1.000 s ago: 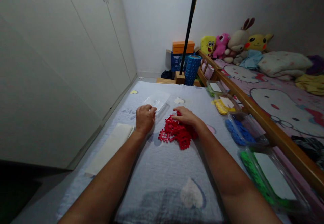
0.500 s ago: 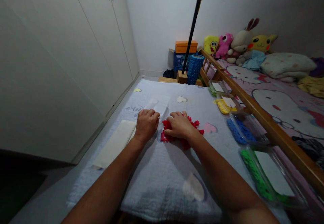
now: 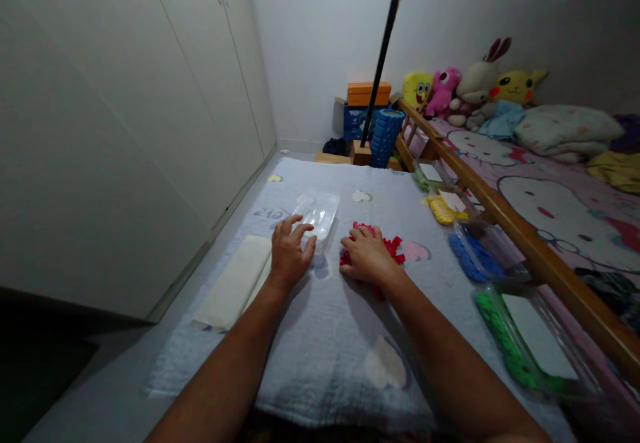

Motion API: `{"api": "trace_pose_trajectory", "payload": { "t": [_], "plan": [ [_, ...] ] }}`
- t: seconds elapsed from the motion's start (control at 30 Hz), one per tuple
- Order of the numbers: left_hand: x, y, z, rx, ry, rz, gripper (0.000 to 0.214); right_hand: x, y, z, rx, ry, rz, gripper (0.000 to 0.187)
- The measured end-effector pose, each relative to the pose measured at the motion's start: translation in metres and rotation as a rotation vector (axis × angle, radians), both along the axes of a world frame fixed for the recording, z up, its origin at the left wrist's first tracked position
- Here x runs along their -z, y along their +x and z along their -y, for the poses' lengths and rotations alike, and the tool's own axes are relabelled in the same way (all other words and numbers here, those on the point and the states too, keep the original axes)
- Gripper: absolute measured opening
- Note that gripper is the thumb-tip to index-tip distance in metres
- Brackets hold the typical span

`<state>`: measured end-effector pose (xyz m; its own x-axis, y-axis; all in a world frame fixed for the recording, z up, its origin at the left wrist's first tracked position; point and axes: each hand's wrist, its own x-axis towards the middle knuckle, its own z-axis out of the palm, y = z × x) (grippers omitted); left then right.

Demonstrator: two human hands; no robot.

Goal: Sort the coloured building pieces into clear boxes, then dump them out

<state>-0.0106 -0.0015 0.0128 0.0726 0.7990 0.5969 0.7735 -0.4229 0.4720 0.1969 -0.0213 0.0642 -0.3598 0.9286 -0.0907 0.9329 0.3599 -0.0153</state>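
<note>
On a pale blue blanket (image 3: pixel 320 336) lies a heap of red plastic grid pieces (image 3: pixel 387 246). My right hand (image 3: pixel 365 256) rests on top of the heap, fingers curled over the pieces. My left hand (image 3: pixel 290 253) lies on the blanket just left of it, fingers spread, its tips touching the near end of a clear plastic tray (image 3: pixel 317 216) that holds nothing.
A folded white cloth (image 3: pixel 235 283) lies left of my left hand. Along the wooden bed rail (image 3: pixel 510 219) on the right stand clear boxes of yellow (image 3: pixel 443 209), blue (image 3: pixel 470 259) and green pieces (image 3: pixel 505 336). A black pole (image 3: pixel 383 63) and boxes stand beyond the blanket, with soft toys (image 3: pixel 465 86) on the bed.
My right hand has pushed the red pieces into a tighter heap to the right and covers most of them. My left hand has opened its fingers against the clear tray.
</note>
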Motion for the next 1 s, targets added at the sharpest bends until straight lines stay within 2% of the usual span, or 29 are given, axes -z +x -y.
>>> {"api": "trace_pose_trajectory", "payload": {
  "t": [0.1,0.2,0.3,0.4,0.53,0.77,0.9,1.0],
  "plan": [
    [0.010,-0.007,-0.009,-0.102,-0.050,0.180,0.029,-0.003,-0.005,-0.003,0.017,0.047,-0.085,0.037],
    [0.017,-0.010,-0.016,-0.082,-0.160,0.353,0.036,0.000,-0.020,-0.011,0.080,0.062,-0.275,0.039],
    [0.020,-0.010,-0.017,-0.055,-0.256,0.529,0.039,0.007,-0.035,-0.023,0.223,0.074,-0.444,0.041],
    [0.021,-0.007,-0.014,-0.049,-0.278,0.602,0.038,0.010,-0.044,-0.034,0.356,0.087,-0.532,0.041],
    [0.020,-0.004,-0.012,-0.075,-0.317,0.682,0.043,0.012,-0.046,-0.041,0.467,0.082,-0.563,0.046],
    [0.016,-0.001,-0.014,-0.017,-0.552,1.010,0.058,0.018,-0.045,-0.040,0.541,0.072,-0.650,0.052],
    [0.015,-0.001,-0.013,-0.008,-0.571,1.045,0.063,0.024,-0.043,-0.041,0.539,0.045,-0.723,0.051],
    [0.015,-0.002,-0.012,-0.011,-0.535,1.024,0.064,0.030,-0.041,-0.043,0.522,0.097,-0.738,0.047]
  ]
}}
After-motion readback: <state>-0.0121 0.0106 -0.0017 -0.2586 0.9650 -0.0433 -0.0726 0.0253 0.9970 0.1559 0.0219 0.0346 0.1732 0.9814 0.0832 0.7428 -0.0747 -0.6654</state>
